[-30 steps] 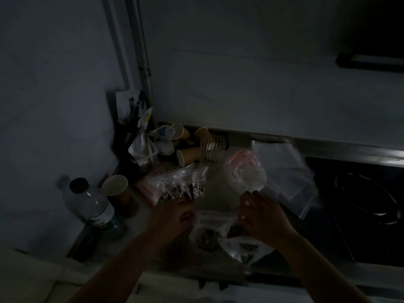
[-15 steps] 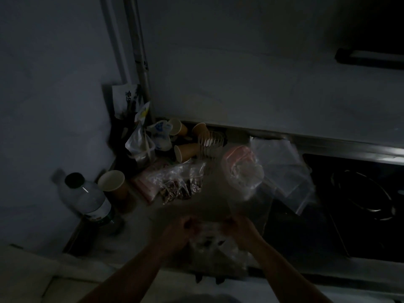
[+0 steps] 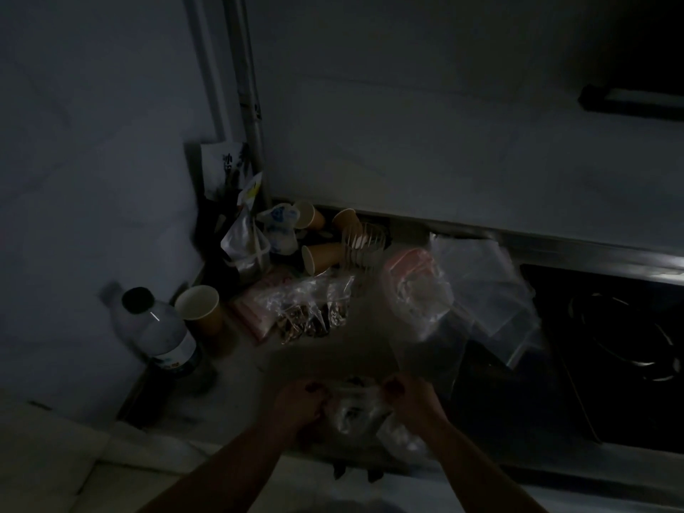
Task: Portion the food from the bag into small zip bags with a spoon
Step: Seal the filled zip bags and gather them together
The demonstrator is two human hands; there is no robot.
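The scene is very dark. A small clear zip bag (image 3: 355, 409) with dark food inside is held near the counter's front edge. My left hand (image 3: 298, 401) pinches its top left corner and my right hand (image 3: 412, 398) pinches its top right corner. A larger clear bag of dark food (image 3: 311, 316) lies further back on the counter. A stack of clear zip bags (image 3: 488, 290) lies to the right of it. No spoon is visible.
A water bottle (image 3: 159, 331) and an upright paper cup (image 3: 198, 307) stand at the left. Tipped paper cups (image 3: 324, 255) and packets crowd the back corner. A pink-lidded container in plastic (image 3: 414, 286) sits mid-counter. A black gas hob (image 3: 622, 342) is at the right.
Both hands came back toward the counter's front edge and closed in on the small bag, moving from apart to pinching its two top corners.
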